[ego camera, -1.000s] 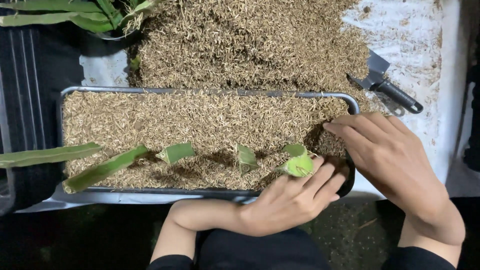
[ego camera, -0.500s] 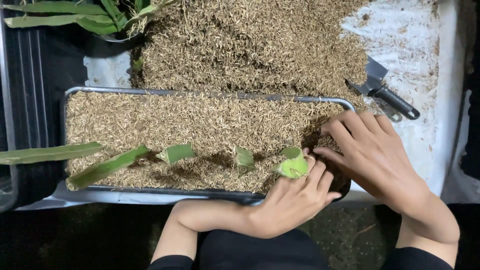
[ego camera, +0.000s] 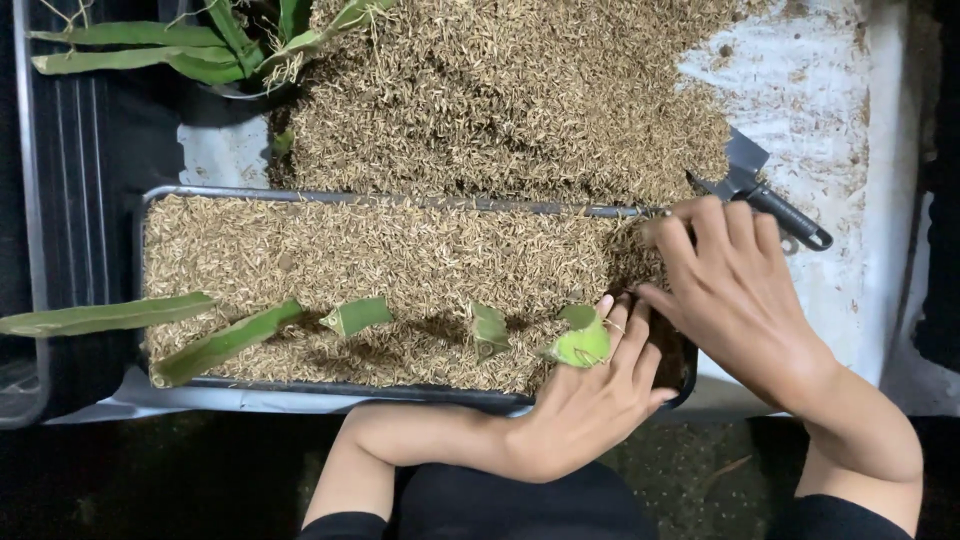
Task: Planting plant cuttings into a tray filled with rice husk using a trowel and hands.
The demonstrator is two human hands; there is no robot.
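Left hand [ego camera: 590, 400] loosely pinches the small green leaf cutting [ego camera: 580, 345] in the husk-filled black rectangular tray [ego camera: 400, 195], right hand [ego camera: 735, 290] open, flat beside it.

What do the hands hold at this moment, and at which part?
The left hand holds the rightmost green cutting near its base; the right hand presses the husk filling, holding nothing.
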